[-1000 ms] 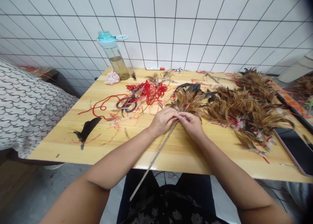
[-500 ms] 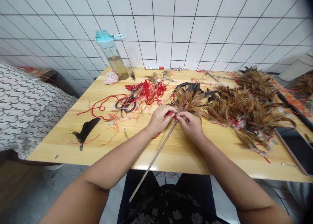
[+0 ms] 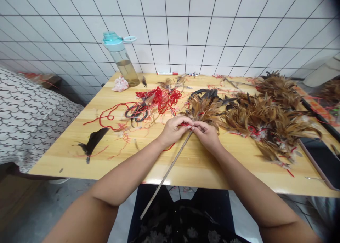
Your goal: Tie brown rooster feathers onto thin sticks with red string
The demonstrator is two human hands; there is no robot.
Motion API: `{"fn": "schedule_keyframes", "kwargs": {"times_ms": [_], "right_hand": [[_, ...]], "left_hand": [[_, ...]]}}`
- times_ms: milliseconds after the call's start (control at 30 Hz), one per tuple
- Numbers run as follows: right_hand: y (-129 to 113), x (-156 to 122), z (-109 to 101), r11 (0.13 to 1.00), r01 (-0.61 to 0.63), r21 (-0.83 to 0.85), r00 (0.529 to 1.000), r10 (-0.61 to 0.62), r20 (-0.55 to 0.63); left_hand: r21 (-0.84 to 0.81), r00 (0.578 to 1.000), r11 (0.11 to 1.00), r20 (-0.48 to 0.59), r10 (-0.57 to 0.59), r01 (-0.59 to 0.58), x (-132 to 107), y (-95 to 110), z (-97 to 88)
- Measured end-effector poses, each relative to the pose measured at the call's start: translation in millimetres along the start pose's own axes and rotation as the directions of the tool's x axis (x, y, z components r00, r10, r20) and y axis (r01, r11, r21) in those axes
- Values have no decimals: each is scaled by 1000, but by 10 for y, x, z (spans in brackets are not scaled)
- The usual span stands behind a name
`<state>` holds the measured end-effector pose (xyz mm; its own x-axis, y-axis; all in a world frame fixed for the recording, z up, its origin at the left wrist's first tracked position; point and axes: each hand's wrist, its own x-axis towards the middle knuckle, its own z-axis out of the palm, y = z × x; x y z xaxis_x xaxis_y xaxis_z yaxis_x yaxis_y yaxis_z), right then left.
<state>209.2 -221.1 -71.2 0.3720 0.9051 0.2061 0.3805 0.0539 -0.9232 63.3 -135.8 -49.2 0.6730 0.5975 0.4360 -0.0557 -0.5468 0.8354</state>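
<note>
The left hand (image 3: 174, 130) and right hand (image 3: 207, 136) clasp the top of a thin wooden stick (image 3: 166, 174) below brown feathers (image 3: 203, 110), their fingers (image 3: 191, 128) hiding where the red thread (image 3: 184, 124) runs.

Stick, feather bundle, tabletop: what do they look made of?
The stick looks like bamboo or cane: dull straw colour, thin, straight. The feather bundle looks like real brown poultry feathers, with soft separate barbs. The tabletop looks like varnished pale wood, showing grain and glare.

Craft workshop: feathers (image 3: 265, 122) heaped on wooden table (image 3: 186, 175)
</note>
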Motion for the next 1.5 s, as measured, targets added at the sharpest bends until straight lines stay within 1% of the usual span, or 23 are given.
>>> {"fn": "schedule_keyframes", "kwargs": {"times_ms": [133,200,267,400,467,533,633,767,900,1033,1200,1267,1367,1500], "right_hand": [[-1,7,7,990,-54,129,998,49,40],[2,10,7,985,-74,156,997,68,49],[-3,11,5,986,-83,145,996,77,45],[-44,-2,-13,999,-38,21,999,38,3],[-75,-15,-32,996,15,-92,999,-17,-27],[-107,-26,-59,973,82,-215,995,-92,-39],[-144,-35,-98,916,175,-361,982,-189,-4],[-172,-30,-129,847,232,-478,971,-232,60],[-188,-24,-150,802,241,-547,970,-217,108],[-190,-20,-173,764,254,-593,965,-236,111],[-187,-23,-176,712,269,-649,963,-216,162],[-188,-26,-166,709,270,-651,963,-196,185],[-186,-33,-154,721,269,-639,963,-194,187],[-189,-41,-163,719,256,-647,967,-185,176]], "left_hand": [[-28,1000,1000,7,2,-2,3,-21,-8],[-35,1000,999,1,0,0,3,-31,-8],[-36,1000,999,1,-7,7,4,-37,-5],[-32,1000,999,-13,-22,22,0,-52,6],[-43,999,999,-25,-32,31,-5,-63,13],[-67,998,997,-30,-52,50,-9,-75,22],[-97,994,991,-37,-99,95,-10,-90,32],[-171,984,971,-33,-175,167,5,-117,31],[-267,972,938,-20,-232,219,26,-137,20],[-407,959,876,-2,-284,259,39,-126,24],[-515,961,824,5,-275,238,36,-122,30],[-536,965,813,16,-261,229,31,-133,25],[-564,964,787,69,-256,250,23,-150,18],[-577,950,759,109,-294,302,28,-148,24]]}}
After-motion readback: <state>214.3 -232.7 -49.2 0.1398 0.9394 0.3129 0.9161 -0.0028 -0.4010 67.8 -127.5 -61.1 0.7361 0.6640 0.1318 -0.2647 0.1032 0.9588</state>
